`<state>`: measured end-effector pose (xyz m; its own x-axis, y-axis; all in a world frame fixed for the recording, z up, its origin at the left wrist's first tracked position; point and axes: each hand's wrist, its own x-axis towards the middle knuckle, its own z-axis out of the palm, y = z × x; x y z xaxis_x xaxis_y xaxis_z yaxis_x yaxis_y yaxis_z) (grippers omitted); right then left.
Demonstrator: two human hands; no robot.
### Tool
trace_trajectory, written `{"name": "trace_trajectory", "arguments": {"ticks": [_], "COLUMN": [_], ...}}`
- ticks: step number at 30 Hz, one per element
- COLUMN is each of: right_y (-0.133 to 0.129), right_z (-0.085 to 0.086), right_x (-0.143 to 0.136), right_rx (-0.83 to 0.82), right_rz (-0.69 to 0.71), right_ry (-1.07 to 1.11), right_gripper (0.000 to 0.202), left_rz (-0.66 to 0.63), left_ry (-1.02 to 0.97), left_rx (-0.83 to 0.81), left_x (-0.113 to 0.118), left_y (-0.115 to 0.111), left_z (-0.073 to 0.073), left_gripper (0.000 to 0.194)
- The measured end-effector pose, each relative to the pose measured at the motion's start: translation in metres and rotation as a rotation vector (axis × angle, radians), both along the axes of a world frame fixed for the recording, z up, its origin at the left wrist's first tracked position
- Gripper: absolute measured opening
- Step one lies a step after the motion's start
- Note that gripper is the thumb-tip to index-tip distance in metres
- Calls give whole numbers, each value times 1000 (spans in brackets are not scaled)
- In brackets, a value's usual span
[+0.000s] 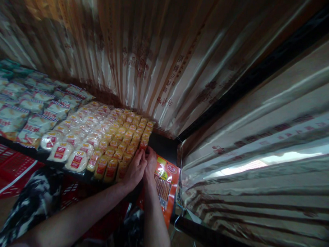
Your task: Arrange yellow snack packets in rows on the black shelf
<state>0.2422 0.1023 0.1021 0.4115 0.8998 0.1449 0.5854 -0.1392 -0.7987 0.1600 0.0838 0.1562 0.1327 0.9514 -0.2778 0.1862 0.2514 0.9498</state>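
Note:
At the right end of the yellow packaged cakes (pixel 121 131), my two hands meet. My left hand (pixel 136 169) is closed with its fingertips against the last row of packs. Close beside it, my right hand (pixel 150 161) has its fingers bent and pressed together near the left thumb. What sits between the fingers is hidden. Just beyond the fingertips stands a small yellow pack with a red label (pixel 144 142). An orange bag (pixel 170 181) with a window showing brown sticks lies partly behind my right wrist.
Round white packaged cakes (pixel 77 160) and blue-white snack bags (pixel 36 128) line the dark shelf to the left. A red basket (pixel 9 165) stands below. Draped plastic sheeting (pixel 155 65) hangs behind the goods, with a dark bar (pixel 222 93) crossing it at right.

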Motion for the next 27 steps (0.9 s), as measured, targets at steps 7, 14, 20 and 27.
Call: {"name": "trace_trajectory", "arguments": {"ticks": [7,14,20,27], "right_y": [0,-1,-3,8], "right_z": [-4,-10,-8,2], "right_x": [0,5,8,1], "right_rx": [52,79,71,147], "right_rz": [-3,16,1,-18], "right_ry": [22,95,129,184], "right_gripper": [40,32,35,45], "left_rz": [-29,-46,-47,-5], "left_ry": [12,59,81,0], "left_rx": [71,72,36,-1], "left_x": [-2,0,2,0], "left_y": [-5,-4,-5,-7], "left_z": [-13,-11,5,16], "left_gripper": [49,47,46,48]}}
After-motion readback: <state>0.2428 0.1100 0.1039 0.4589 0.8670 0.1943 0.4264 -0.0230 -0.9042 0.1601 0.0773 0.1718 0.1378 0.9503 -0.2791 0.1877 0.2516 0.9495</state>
